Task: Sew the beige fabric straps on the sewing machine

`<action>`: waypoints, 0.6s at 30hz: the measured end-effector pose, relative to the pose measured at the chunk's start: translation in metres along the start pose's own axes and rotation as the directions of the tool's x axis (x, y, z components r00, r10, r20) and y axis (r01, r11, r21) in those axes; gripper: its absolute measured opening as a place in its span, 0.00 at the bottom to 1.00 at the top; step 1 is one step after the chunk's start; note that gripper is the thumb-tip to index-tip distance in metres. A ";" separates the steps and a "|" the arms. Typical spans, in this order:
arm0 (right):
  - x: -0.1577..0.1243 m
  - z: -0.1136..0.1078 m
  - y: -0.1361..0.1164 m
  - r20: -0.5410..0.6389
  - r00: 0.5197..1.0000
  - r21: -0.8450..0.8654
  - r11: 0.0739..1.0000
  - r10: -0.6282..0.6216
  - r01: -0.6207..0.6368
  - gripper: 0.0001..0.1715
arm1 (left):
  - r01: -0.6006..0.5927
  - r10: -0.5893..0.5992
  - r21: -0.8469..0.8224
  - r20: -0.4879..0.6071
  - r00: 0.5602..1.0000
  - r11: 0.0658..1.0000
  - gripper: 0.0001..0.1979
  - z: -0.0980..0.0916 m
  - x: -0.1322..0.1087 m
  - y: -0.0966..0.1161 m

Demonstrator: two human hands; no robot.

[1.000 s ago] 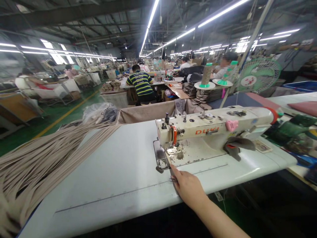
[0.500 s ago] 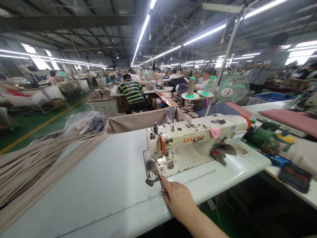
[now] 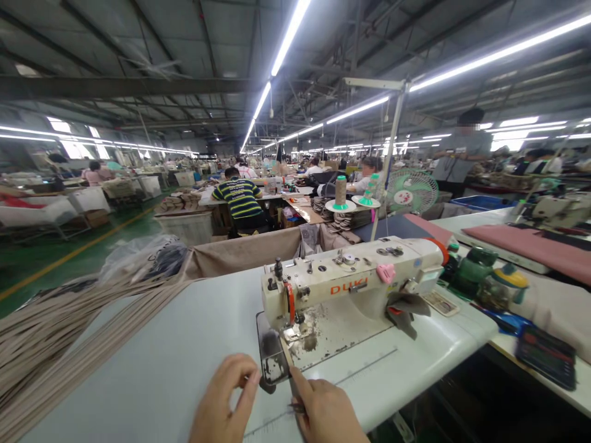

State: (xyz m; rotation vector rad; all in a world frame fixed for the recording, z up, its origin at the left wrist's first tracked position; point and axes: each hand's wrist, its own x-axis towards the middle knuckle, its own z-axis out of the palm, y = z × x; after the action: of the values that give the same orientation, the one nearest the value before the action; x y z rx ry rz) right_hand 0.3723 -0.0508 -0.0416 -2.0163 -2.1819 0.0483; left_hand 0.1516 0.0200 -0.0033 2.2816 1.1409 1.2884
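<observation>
My right hand [image 3: 325, 411] rests at the front of the sewing machine [image 3: 351, 286], its index finger stretched onto a narrow beige fabric strip [image 3: 287, 355] that runs to the presser foot [image 3: 292, 334]. Dark, pointed metal tips, apparently thread snips [image 3: 297, 408], stick out between its curled fingers. My left hand [image 3: 226, 400] hovers over the table just left of the needle plate. Its thumb and fingertips come together in a pinch; anything between them is too small to make out.
Long beige strips [image 3: 92, 344] lie across the table's left side. A fabric-lined bin [image 3: 244, 252] stands behind the machine. Thread cones [image 3: 340, 195] and a green fan [image 3: 410, 191] are farther back. At right are a jar [image 3: 503, 286] and a dark calculator-like device [image 3: 545, 357]. Co-workers sit beyond.
My left hand has come into view from below, beside the needle plate. My right hand stays on the strip by the presser foot. The view has tilted up and shifted slightly right.
</observation>
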 end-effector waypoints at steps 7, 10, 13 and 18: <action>0.003 0.024 0.013 -0.019 0.999 -0.014 0.999 -0.037 0.037 0.45 | -0.491 0.478 0.382 0.136 0.868 0.783 0.22 0.095 -0.018 -0.045; 0.001 0.036 0.020 -0.063 0.996 -0.001 0.998 -0.069 0.069 0.45 | -0.488 0.472 0.498 0.168 0.865 0.717 0.21 0.104 -0.020 -0.038; 0.000 0.041 0.025 -0.057 0.994 0.019 0.996 -0.090 0.091 0.46 | -0.489 0.486 0.541 0.161 0.859 0.685 0.20 0.102 -0.018 -0.029; -0.004 0.032 0.025 -0.049 0.995 0.134 0.986 -0.092 0.098 0.52 | -0.462 0.436 0.539 0.184 0.881 0.705 0.21 0.100 -0.024 -0.026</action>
State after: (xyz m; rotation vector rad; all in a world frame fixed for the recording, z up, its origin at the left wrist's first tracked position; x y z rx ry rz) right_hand 0.3927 -0.0494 -0.0770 -1.8228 -2.1817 0.1374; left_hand 0.2134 0.0319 -0.0884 3.1850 1.0977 1.1316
